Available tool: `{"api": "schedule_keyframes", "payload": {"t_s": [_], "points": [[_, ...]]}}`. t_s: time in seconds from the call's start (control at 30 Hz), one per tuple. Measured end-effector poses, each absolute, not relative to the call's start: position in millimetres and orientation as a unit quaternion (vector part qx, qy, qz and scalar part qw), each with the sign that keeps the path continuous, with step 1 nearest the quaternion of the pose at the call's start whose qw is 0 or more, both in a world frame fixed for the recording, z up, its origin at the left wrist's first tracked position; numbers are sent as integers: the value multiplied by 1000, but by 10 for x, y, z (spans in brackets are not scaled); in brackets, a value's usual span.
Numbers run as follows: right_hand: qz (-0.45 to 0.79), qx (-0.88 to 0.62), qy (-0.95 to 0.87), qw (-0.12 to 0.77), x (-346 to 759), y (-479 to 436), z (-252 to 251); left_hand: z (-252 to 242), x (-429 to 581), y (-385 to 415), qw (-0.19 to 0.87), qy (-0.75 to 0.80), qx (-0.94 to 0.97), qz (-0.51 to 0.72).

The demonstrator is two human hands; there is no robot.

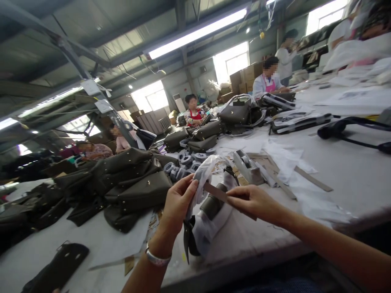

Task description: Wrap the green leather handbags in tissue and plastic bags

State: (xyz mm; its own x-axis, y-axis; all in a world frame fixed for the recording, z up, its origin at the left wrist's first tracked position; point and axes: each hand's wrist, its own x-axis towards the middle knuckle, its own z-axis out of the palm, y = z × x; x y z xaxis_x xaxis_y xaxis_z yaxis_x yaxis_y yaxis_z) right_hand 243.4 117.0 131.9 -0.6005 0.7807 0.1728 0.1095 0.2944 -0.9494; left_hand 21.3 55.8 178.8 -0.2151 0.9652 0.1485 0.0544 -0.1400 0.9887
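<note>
My left hand (174,207) pinches a bag strap wrapped in white film (210,165), its thumb and fingers closed on the upper bend. Below the bend hangs more of the strap, with a dark olive band (212,206) around the wrapping and black ends. In my right hand (258,201) is a narrow brown cardboard strip (216,192), gripped between thumb and fingers. The strip's far end reaches the wrapped strap close to my left fingers; whether it is tucked under the film I cannot tell.
Dark olive handbags (143,191) are heaped to the left. Behind the strap lie wrapped rolls (186,160) and a grey tape dispenser (248,167). Loose cardboard strips (313,179) and white film (308,199) cover the right side. Black straps (351,130) lie farther right. Several people work beyond.
</note>
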Motion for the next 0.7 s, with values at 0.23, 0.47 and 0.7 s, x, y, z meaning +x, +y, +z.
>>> {"api": "schedule_keyframes", "payload": {"t_s": [0.23,0.47,0.7], "points": [[611,-229,-662,368,2088,1270,1461,1840,302,487,368,518,555,538],[780,-165,-502,336,2061,1092,1642,1802,288,485,316,525,570,547],[741,-227,-492,397,1926,1035,1648,1715,375,445,219,511,594,582]]}}
